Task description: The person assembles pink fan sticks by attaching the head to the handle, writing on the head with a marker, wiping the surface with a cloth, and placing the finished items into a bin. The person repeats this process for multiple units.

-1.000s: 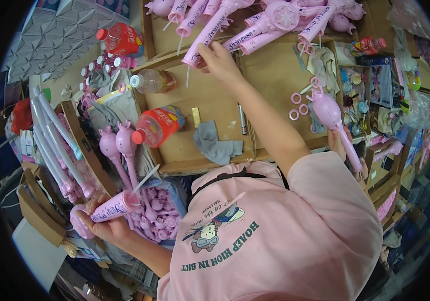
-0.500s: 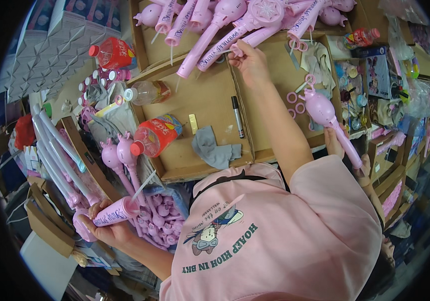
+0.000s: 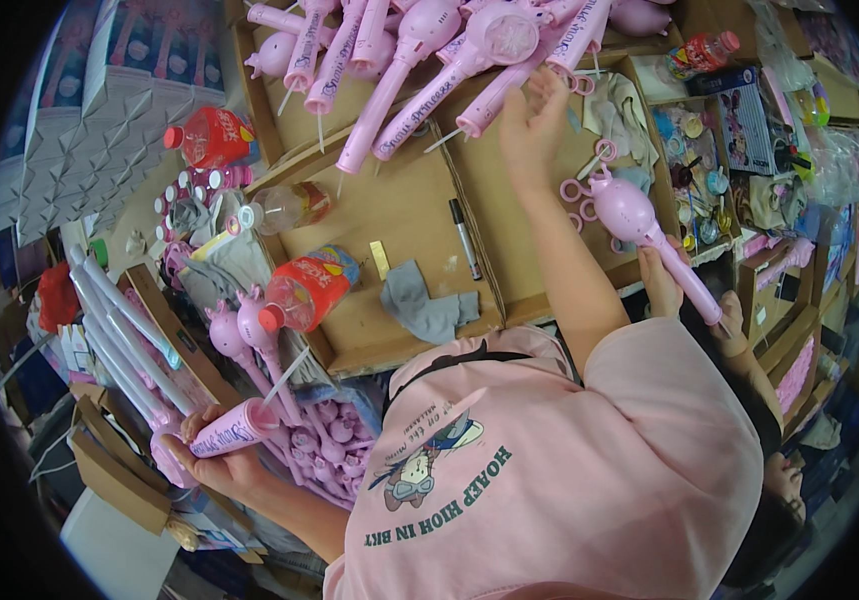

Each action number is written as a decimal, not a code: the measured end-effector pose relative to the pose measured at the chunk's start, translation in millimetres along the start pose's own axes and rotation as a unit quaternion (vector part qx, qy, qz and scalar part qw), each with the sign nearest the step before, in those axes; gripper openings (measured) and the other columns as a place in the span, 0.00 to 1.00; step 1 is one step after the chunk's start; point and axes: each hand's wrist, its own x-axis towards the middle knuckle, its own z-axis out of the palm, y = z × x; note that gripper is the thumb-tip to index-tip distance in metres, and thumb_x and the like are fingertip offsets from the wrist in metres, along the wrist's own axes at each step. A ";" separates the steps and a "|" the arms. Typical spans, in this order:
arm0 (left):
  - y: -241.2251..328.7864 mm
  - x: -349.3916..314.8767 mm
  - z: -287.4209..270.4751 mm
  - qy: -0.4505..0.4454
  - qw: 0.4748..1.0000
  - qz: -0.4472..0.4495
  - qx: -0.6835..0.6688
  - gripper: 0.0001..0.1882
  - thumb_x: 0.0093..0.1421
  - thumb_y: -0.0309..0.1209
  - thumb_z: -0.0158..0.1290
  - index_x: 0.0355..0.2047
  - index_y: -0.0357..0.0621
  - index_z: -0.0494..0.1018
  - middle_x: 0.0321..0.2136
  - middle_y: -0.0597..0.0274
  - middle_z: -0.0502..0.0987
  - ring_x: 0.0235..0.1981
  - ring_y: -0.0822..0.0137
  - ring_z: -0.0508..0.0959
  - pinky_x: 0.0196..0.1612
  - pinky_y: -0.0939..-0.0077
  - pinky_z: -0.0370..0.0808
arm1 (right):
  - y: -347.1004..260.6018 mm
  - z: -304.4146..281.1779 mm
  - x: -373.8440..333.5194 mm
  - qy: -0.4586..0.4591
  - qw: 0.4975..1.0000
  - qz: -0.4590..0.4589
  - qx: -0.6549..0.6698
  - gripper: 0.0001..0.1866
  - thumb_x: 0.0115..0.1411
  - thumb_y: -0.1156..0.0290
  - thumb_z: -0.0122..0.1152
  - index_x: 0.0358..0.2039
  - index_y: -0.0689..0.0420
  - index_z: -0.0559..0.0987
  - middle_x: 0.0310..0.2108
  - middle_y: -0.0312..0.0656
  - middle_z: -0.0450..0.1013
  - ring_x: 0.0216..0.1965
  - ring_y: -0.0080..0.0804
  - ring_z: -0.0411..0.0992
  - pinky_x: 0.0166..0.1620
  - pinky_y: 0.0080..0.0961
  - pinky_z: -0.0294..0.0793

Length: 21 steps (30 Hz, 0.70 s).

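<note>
My left hand (image 3: 217, 452) is wrapped round a pink toy wand (image 3: 234, 428) with dark lettering on its handle, at the lower left. A white stick (image 3: 289, 375) pokes out of that handle's open end. At the far side, my right hand (image 3: 537, 115) is raised with fingers apart, holding nothing that I can see. It is nearest to the handle ends of a heap of pink wands (image 3: 414, 105), where several thin white sticks also stick out.
Shallow cardboard trays (image 3: 399, 215) hold a black marker (image 3: 466, 238), a grey cloth (image 3: 424, 305) and a red-labelled bottle (image 3: 311, 288). Pink rings (image 3: 577, 190) lie at right. A co-worker's hands (image 3: 661, 285) hold another pink wand (image 3: 634, 215). Clear tubes (image 3: 119, 330) stand at left.
My right hand has let go of the end of a wand in the heap and moved right, its fingers spreading. My left hand keeps its hold, and the view has shifted slightly.
</note>
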 end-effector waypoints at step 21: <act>-45.3 32.4 10.7 0.016 0.988 0.055 0.144 0.16 0.55 0.44 0.58 0.31 0.43 0.74 0.34 0.64 0.77 0.38 0.67 0.75 0.46 0.67 0.71 | 17.8 113.3 62.9 -0.438 0.666 -0.258 -0.545 0.12 0.56 0.68 0.52 0.37 0.50 0.82 0.37 0.35 0.78 0.42 0.35 0.73 0.45 0.49 0.64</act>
